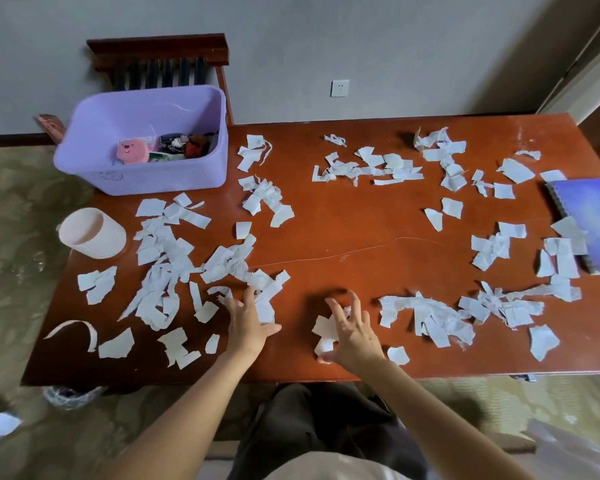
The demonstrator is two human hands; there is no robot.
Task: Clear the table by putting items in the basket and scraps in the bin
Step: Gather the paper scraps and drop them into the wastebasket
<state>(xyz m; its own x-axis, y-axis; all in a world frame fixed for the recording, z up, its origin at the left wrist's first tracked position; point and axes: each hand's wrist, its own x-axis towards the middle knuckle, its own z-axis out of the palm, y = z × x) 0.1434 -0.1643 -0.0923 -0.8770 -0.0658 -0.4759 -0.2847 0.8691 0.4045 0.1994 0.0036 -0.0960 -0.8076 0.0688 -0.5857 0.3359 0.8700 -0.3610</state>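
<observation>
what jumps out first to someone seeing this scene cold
Torn white paper scraps litter nearly the whole red-brown table. A purple basket holding small items sits at the far left corner, and both hands, left hand and right hand, press on scraps at the near edge.

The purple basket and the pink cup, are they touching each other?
Apart. The head view shows bare table between the purple basket and the pink cup.
</observation>
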